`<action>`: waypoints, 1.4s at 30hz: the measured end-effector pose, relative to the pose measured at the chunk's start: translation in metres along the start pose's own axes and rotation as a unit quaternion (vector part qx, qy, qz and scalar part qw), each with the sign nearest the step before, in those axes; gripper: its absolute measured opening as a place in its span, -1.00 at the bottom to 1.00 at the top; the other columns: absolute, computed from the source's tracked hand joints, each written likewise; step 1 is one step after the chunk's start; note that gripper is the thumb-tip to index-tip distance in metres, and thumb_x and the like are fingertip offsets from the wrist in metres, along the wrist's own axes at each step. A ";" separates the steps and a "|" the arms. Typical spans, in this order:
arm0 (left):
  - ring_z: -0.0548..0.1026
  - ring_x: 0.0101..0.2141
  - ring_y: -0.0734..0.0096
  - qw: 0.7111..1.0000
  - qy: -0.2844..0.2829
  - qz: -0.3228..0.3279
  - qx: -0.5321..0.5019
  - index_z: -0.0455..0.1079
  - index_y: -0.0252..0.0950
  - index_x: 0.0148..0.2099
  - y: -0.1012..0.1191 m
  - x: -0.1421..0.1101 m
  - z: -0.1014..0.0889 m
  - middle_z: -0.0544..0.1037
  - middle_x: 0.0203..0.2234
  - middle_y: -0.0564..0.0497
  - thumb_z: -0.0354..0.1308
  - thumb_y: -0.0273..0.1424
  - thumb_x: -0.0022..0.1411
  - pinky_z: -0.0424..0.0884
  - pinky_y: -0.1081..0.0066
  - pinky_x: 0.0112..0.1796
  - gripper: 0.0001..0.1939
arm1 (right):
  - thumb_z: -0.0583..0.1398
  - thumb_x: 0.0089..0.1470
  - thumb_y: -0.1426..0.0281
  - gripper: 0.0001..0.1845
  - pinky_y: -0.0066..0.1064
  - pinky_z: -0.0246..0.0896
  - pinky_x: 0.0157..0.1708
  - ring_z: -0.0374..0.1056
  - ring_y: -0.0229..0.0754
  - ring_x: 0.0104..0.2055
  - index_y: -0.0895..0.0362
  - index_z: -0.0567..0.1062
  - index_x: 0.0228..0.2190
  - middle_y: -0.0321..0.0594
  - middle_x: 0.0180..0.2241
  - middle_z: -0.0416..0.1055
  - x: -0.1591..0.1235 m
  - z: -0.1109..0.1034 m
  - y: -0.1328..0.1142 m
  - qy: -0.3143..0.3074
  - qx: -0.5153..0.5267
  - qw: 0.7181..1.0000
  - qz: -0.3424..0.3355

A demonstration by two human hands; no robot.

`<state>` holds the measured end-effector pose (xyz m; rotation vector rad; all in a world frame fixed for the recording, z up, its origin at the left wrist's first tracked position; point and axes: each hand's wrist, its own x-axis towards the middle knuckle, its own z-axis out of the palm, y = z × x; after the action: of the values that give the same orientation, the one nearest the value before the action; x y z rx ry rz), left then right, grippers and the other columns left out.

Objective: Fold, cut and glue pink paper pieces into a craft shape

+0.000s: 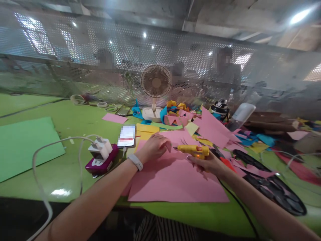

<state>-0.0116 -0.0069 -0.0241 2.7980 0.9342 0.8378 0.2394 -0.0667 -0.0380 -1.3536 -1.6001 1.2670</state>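
My right hand [203,164] is wrapped round a yellow hot glue gun [193,150], its nozzle pointing left toward my other hand. A small orange light shows on the gun's body. Just left of the nozzle, my left hand [155,147] has its fingers curled over a small pink paper piece [169,147], partly hidden by the fingers. A white band [135,162] circles the left wrist. Under both hands lies a large pink paper sheet [175,184] on the green table [72,127].
A phone [126,136] and a purple power strip with white chargers [100,167] stand left. Behind are a desk fan [155,82] and coloured paper scraps [175,118]. A black tray [281,194] and the gun's cord [240,204] lie right. A mesh partition [82,67] stands behind.
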 end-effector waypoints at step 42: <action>0.42 -0.26 0.32 0.999 0.027 0.022 -0.013 0.39 -0.29 -0.25 -0.006 0.001 0.009 0.50 -0.37 -0.02 -0.01 -0.57 0.11 0.25 0.27 -0.10 -0.80 | 0.25 -0.09 0.11 -0.57 -0.54 0.10 -0.75 0.16 -0.38 -0.74 0.18 0.49 -0.27 -0.42 -0.75 0.26 -0.005 0.004 -0.006 0.006 -0.056 0.998 -0.017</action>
<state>-0.0100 -0.0005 -0.0324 2.7968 0.8652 0.9276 0.2352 -0.0729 -0.0333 -1.3928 -1.6996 1.1622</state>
